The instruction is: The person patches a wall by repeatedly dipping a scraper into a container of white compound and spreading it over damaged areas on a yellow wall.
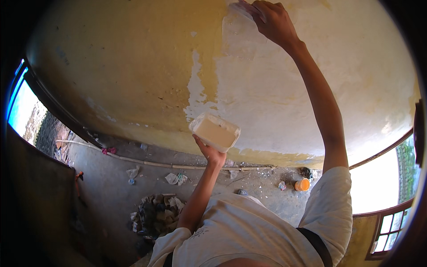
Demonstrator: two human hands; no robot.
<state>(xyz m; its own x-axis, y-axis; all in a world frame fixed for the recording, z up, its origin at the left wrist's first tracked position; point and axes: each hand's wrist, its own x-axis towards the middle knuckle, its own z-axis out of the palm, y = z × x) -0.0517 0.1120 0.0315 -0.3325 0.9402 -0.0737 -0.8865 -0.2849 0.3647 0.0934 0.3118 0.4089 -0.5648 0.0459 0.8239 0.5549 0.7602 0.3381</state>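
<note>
My left hand (212, 153) supports a white rectangular plastic tub (214, 132) from beneath, fingers mostly hidden under it. Inside lies a smooth cream-coloured paste. High up, my right arm is stretched out and my right hand (276, 23) grips a flat, pale scraper (247, 11). Its blade appears to rest against the wall (147, 66); the exact contact is hard to make out. Whitish coating covers the wall's right side, while the left is bare yellow with a ragged white patch (195, 89) between.
Along the foot of the wall runs a long bamboo pole (187, 167). An orange bucket (302, 184) stands on the floor at right. Plastic bags (172, 179) and a heap of rubbish (155, 216) lie at left. Bright openings are on both sides, with a paned window (391, 231) lower right.
</note>
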